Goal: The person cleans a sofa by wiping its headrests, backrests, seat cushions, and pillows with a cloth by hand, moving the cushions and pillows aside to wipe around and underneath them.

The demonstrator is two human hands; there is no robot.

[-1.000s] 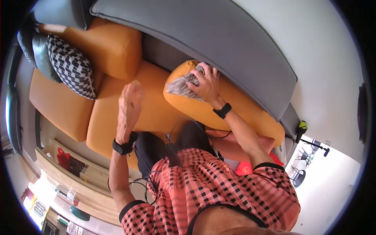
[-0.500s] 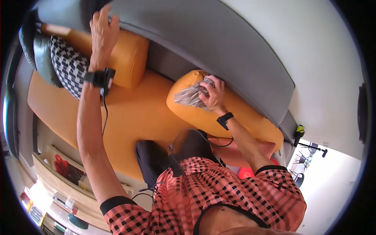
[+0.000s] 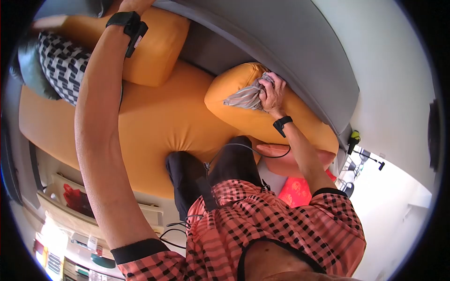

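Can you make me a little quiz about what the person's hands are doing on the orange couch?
1. What is the right hand holding?
A) a toy car
B) a striped cloth
C) a spoon

2. True or false: there is a black strap on the right wrist.

3. Fill in the missing word: the black-and-white patterned pillow is nearer to the person's ____ arm.

Key:
1. B
2. True
3. left
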